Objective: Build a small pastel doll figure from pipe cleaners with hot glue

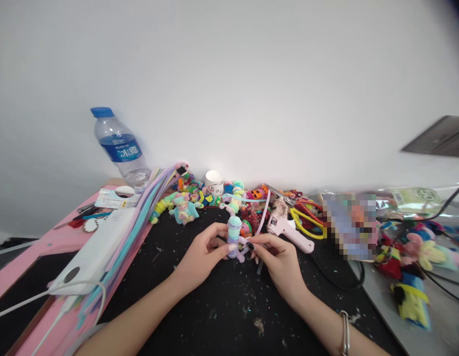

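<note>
Your left fingers cover part of the lower body of the pastel fuzzy figure (pixel 234 227), and where your right fingertips meet it is hard to make out; a small dark spot there is too tiny to identify. A packet (pixel 350 225) at the right is masked by pixelation, the colourful figures (pixel 410 301) beyond it are blurred, and a wall plate (pixel 440 137) is cut off by the frame's edge. The figure stands upright between your 2 hands, above the black tabletop (pixel 199 311). Your left hand (pixel 203 252) is clamped on it from the left, thumb in front. Your right hand (pixel 283 259) has thumb and forefinger close together at its other side; you cannot tell whether they grip it. The glue gun (pixel 288 230) lies just beyond that hand.
</note>
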Motion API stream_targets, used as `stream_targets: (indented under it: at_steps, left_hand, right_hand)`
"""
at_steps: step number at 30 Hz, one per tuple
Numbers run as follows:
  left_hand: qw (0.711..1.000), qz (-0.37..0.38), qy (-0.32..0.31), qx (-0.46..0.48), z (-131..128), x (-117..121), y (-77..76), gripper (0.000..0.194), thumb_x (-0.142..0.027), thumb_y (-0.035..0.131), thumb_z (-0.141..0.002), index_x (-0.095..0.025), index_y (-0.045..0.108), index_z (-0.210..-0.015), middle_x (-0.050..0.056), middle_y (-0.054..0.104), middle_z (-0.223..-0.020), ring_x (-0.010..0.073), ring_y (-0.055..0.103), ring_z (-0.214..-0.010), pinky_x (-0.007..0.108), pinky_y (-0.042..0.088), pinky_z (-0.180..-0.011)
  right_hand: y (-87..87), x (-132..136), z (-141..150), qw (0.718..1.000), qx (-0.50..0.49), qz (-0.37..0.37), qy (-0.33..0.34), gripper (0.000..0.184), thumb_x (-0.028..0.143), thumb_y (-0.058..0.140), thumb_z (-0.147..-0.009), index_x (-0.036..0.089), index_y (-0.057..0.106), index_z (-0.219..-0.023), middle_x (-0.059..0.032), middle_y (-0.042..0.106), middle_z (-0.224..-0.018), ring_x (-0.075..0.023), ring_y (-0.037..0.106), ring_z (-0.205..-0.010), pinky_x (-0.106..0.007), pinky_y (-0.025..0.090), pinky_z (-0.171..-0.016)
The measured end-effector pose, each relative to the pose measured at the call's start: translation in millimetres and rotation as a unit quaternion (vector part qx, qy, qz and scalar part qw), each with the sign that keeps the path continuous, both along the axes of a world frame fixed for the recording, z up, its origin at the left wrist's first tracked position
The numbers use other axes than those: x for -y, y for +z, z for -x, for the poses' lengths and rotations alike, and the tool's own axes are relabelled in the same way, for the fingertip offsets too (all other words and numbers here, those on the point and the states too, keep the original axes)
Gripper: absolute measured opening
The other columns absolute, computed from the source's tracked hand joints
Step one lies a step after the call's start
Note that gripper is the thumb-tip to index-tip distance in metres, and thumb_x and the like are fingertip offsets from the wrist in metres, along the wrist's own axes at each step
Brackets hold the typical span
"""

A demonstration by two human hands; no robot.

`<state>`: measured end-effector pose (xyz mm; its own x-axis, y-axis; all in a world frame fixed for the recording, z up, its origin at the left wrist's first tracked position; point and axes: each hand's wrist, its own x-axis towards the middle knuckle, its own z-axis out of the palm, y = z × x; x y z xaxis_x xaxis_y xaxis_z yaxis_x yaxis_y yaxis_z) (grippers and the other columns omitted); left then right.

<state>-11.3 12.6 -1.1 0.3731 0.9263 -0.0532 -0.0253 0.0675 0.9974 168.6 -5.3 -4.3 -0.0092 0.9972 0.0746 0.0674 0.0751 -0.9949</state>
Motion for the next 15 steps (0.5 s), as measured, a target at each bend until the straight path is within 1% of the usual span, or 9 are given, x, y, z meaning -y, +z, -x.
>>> stream_targets:
  at_steps: [11, 15]
  left_hand:
    - [1.0, 0.001, 0.0, 0.002, 0.3, 0.4, 0.6, 0.024, -0.023, 0.058, -0.078, -0.018, 0.052, -0.1, 0.005, 0.059, -0.099, 0.0145, 0.056, -0.076, 0.027, 0.047, -0.067]
    - [1.0, -0.006, -0.001, -0.005, 1.5, 0.4, -0.3, 0.02, -0.023, 0.06, -0.077, -0.018, 0.053, -0.095, 0.003, 0.059, -0.092, 0.0146, 0.056, -0.076, 0.026, 0.046, -0.066]
  right_hand:
    - [3.8, -0.9, 0.9, 1.0, 0.027, -0.001, 0.0, 0.01, 0.022, 0.061, -0.075, 0.018, 0.069, -0.078, -0.0013, 0.066, -0.062, -0.0139, 0.059, -0.054, -0.025, 0.049, -0.053]
    - [3.2, -0.7, 0.4, 1.0, 0.018, -0.003, 0.004, 0.009, 0.019, 0.061, -0.075, 0.018, 0.069, -0.078, -0.0002, 0.066, -0.062, -0.0131, 0.059, -0.055, -0.024, 0.048, -0.054]
